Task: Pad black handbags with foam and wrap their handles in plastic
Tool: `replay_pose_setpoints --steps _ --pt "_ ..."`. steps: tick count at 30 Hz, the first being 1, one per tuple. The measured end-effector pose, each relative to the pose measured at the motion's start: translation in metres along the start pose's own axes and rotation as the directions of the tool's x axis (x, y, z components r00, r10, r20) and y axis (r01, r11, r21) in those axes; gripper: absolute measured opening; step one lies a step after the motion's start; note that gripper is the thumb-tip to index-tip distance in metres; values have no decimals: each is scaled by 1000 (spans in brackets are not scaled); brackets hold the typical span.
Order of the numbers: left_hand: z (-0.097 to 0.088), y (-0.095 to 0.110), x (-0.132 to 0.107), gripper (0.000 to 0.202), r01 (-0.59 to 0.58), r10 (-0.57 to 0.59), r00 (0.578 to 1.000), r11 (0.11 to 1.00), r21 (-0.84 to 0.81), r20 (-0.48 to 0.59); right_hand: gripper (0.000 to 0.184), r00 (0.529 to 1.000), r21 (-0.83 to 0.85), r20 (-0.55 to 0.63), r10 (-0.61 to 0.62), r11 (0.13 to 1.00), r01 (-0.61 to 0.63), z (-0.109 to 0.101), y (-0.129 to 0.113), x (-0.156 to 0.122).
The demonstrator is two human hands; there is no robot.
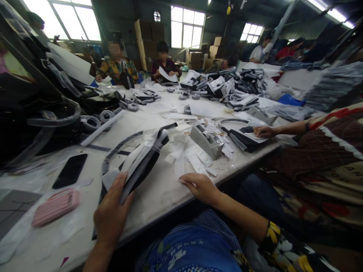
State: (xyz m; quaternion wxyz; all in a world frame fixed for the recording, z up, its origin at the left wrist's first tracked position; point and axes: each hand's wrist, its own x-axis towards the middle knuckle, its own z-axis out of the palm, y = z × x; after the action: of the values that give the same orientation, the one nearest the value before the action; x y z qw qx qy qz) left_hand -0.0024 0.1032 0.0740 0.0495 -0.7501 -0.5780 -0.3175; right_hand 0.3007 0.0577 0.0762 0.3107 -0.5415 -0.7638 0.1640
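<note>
A broad, pale bench [161, 190] carries everything, and the grey, wedge-shaped plastic tape dispenser [204, 143] stands towards its near edge. Behind the dispenser spreads a long heap of black bags wrapped in white paper [227, 85], with seated people beyond it. Well to the dispenser's left, large glossy black bags with plastic-wrapped handles [36, 139] rise along the bench's side. To its right, a co-worker's hand [263, 131] rests on a flat, dark piece with white paper on it [245, 139].

Left of the dispenser and apart from it lies the long, narrow black bundle with white and grey wrapping [144, 160], tilted, its curved dark strap [116, 145] arching out on the far side. The left hand [112, 213] has its fingers closed round the bundle's near end. In front of the dispenser, the right hand [202, 189] has thumb and forefinger tips brought together by the end of a white strip [179, 164]; whether they grip it I cannot tell.

Far left of the dispenser, past the bundle, are a black rectangular phone [70, 171] and a ridged pink case [56, 207]. Loose white paper strips [198, 158] crowd round the dispenser's base, cluttering the space between it and the right hand.
</note>
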Motion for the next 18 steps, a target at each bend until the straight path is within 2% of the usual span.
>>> replay_pose_setpoints --steps 2,3,7,8,11,13,15,18 --pt "2 -1 -1 60 -7 7 1000 1000 -9 -7 24 996 37 84 -23 999 20 7 0 -4" --pt "3 -1 -1 60 -16 15 1000 1000 -15 -9 26 996 37 88 -28 999 24 8 3 -4" --pt "9 -1 -4 60 -58 58 998 998 -27 -12 32 995 -136 -102 5 991 -19 1 31 3" --pt "11 -1 -4 59 -65 65 998 998 -27 -10 37 994 -207 -106 2 978 -24 0 41 5" --pt "14 0 -5 58 -73 73 997 997 -19 -2 56 996 -356 66 54 934 -27 0 73 16" --pt "16 1 -4 57 -65 65 998 998 1 4 59 981 -386 140 135 920 -72 2 93 37" --pt "17 2 -2 57 -55 55 998 998 18 3 58 972 -391 138 189 912 -122 4 109 69" --pt "19 2 0 57 -53 54 998 998 27 -12 52 972 -368 117 203 918 -147 5 125 125"
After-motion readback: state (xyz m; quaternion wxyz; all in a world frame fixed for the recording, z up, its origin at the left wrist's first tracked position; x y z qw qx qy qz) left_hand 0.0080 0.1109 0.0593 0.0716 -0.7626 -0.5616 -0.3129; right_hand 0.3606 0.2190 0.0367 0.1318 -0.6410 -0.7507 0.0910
